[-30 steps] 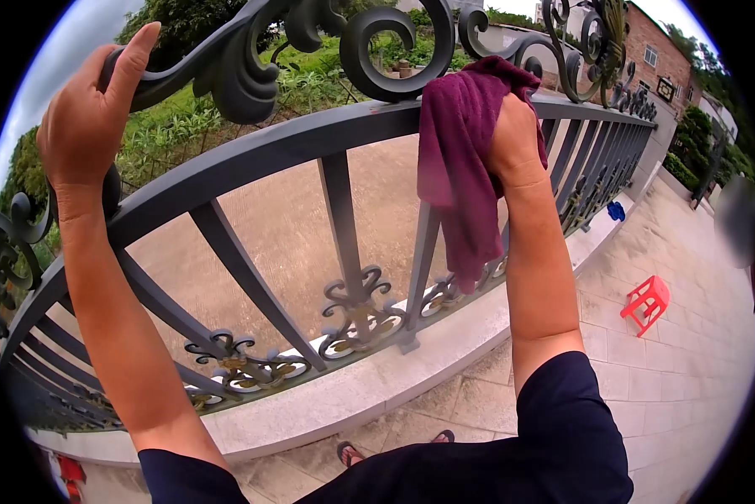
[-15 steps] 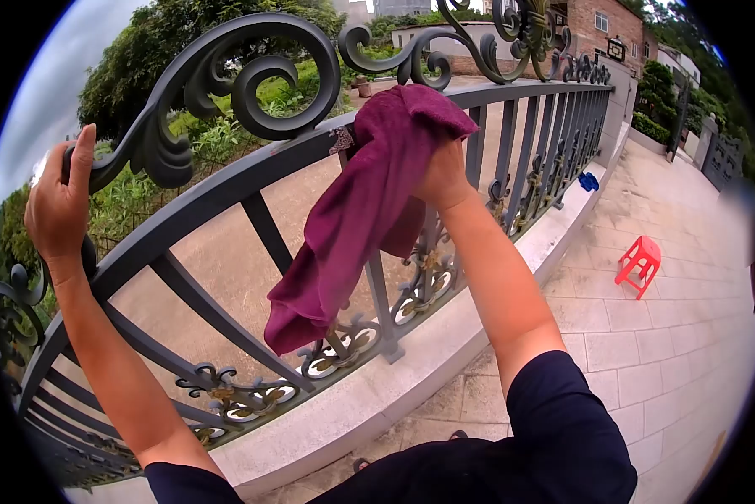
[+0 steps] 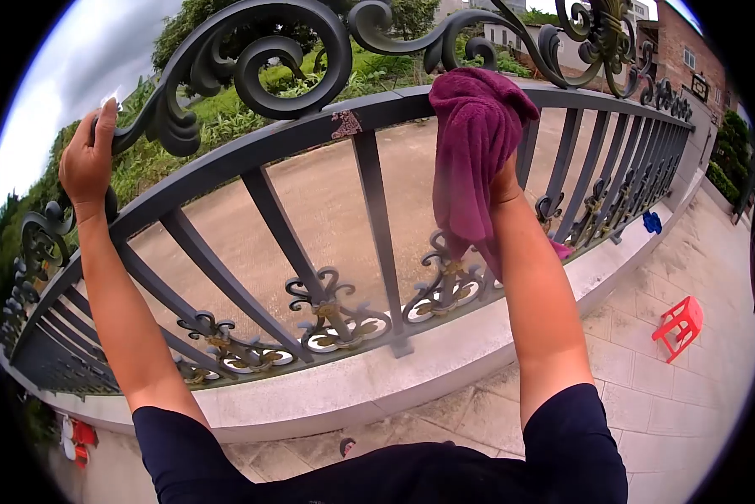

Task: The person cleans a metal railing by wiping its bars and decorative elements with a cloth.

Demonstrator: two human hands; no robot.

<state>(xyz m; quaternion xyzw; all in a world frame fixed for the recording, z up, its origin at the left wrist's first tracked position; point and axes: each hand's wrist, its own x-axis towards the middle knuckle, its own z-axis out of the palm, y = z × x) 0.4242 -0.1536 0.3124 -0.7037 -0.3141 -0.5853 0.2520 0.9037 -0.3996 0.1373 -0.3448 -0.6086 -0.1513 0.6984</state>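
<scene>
Likely soft, light purple cloth [image 3: 476, 151] we'd bunch midway; left hand [image 3: 86, 164] grips grey metal scroll [image 3: 337, 59], right hand's [image 3: 505, 183] finger state hidden.

1. The left hand [image 3: 86, 164] is showing bare, and below its fingers the forearm [image 3: 121, 294] is running bare too.
2. Farther below those fingers, a short, dark navy sleeve [image 3: 180, 449] is circling the arm.
3. Well below the right hand's [image 3: 505, 182] fingers, a matching sleeve [image 3: 570, 433] is ending in a plain hem.
4. Between the sleeves, a dark shirt front [image 3: 394, 477] is spreading.
5. Far below the fingers, dark footwear [image 3: 346, 446] is partly showing.
</scene>
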